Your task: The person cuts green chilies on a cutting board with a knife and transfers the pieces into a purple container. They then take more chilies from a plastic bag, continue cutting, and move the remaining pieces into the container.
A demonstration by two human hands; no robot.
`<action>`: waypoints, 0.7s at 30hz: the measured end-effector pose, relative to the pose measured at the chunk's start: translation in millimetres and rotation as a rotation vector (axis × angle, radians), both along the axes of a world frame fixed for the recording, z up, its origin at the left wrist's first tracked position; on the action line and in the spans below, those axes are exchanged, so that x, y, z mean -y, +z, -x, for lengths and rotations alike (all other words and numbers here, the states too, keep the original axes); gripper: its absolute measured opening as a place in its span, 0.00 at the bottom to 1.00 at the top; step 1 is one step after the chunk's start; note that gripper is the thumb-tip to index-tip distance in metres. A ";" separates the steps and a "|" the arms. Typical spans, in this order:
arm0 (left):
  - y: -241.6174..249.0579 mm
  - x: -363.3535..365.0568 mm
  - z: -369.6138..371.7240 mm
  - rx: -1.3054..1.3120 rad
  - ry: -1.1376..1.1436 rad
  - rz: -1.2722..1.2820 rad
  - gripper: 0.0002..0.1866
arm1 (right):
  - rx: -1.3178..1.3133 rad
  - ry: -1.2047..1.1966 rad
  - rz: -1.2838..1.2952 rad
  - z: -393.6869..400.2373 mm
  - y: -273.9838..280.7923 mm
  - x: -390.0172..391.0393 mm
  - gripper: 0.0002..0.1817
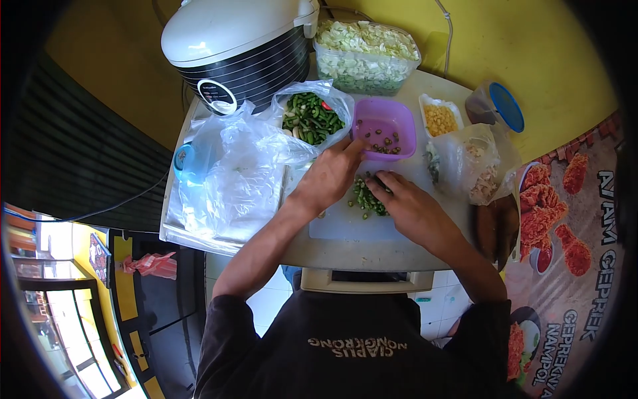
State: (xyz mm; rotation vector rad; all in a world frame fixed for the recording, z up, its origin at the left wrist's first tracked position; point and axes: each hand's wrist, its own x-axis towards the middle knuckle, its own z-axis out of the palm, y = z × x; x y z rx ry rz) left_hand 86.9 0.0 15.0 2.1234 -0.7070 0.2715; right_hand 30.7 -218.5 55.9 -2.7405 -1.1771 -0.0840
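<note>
My left hand [332, 173] has its fingers closed at the near left corner of a purple plastic container [405, 146], pinching its rim. Several cut green chili pieces [387, 145] lie inside this container. Just below it, a heap of chopped green chilies [367, 197] rests on a white cutting board [345, 226]. My right hand [412, 206] reaches over the heap's right side, thumb and fingers apart and touching the pieces. Behind my left hand stands a clear plastic bag [342, 100] full of whole green chilies [312, 120], with a bit of red among them.
A rice cooker [239, 53] and a tub of shredded cabbage [369, 60] stand at the back. Crumpled plastic bags [232, 173] lie left. On the right are a tray of yellow pieces [440, 121], a bag of pale pieces [482, 166] and a blue-lidded container [506, 106].
</note>
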 end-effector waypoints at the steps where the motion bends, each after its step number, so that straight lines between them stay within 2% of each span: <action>1: 1.3 -0.8 1.5 -0.002 -0.004 0.000 0.13 | 0.042 0.006 0.018 -0.5 0.1 -1.5 0.26; 8: 11.7 -3.3 10.2 -0.016 0.013 0.078 0.14 | 0.152 0.013 0.098 -3.0 -5.5 -6.5 0.18; 10: 12.8 -4.2 10.6 -0.137 0.052 0.078 0.13 | 0.157 0.021 0.078 -2.5 -5.0 -5.1 0.17; 14: 17.4 -2.7 11.7 -0.231 0.118 0.117 0.12 | 0.056 0.006 -0.021 -5.1 -1.5 -0.4 0.16; 21: 12.2 -6.4 9.0 -0.128 0.155 0.155 0.08 | -0.096 -0.023 -0.204 -19.1 30.1 1.0 0.18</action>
